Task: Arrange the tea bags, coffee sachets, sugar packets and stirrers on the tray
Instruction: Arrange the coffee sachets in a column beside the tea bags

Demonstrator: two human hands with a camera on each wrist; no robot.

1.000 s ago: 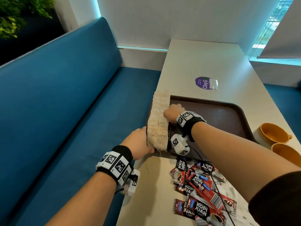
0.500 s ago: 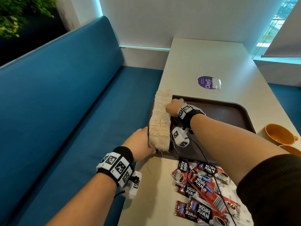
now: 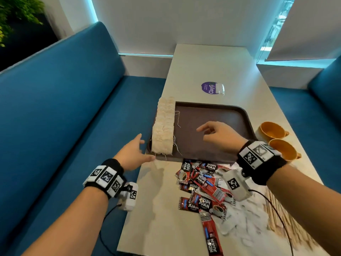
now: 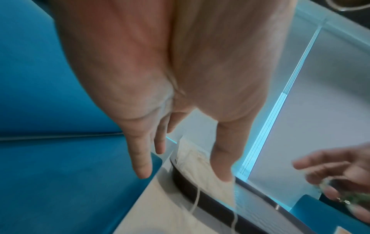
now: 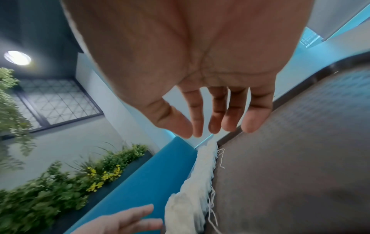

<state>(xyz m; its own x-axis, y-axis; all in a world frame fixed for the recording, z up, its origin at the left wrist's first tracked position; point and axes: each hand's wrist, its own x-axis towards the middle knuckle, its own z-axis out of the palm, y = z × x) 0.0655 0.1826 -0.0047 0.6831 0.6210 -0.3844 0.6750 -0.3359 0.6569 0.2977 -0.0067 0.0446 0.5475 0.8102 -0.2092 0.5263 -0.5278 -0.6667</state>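
1. I see the tea bags standing in a long row along the left edge of the brown tray.
2. My left hand is beside the near end of the row, fingers spread, holding nothing.
3. My right hand hovers over the tray, fingers loose, holding nothing.
4. The coffee sachets lie in a heap on the table, just before the tray.
5. Two orange cups stand right of the tray.

Left wrist band: black, white coded tags, white camera pod, black cable. Right wrist band: same fittings. Dark sleeve at right edge.
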